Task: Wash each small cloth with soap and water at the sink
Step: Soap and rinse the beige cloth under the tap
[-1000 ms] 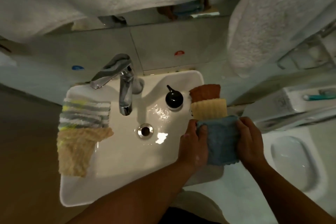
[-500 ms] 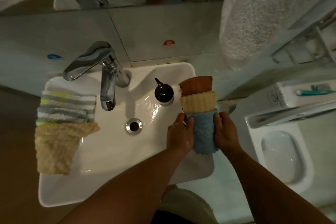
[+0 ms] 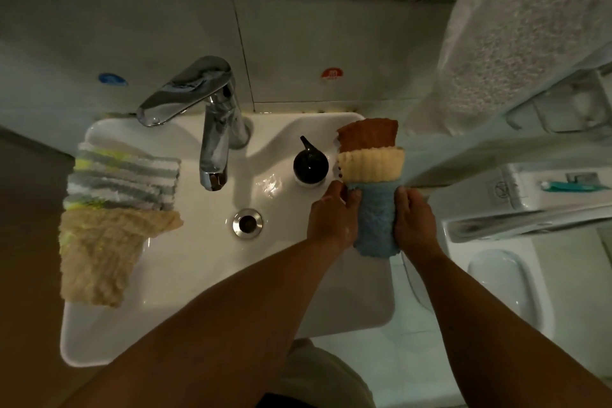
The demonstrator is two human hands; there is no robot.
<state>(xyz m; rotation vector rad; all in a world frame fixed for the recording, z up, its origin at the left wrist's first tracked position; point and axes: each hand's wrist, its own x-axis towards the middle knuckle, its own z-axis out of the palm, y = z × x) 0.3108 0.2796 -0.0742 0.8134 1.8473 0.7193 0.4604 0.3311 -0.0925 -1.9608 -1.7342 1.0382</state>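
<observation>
Blue cloth (image 3: 377, 220) gripped between left hand (image 3: 332, 216), right hand (image 3: 414, 220).

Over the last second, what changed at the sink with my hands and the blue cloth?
The left hand and right hand closed in toward each other, bunching the blue cloth they hold much narrower on the sink rim. Nothing was let go. The orange cloth, yellow cloth, soap bottle and tap stayed as they were.
</observation>
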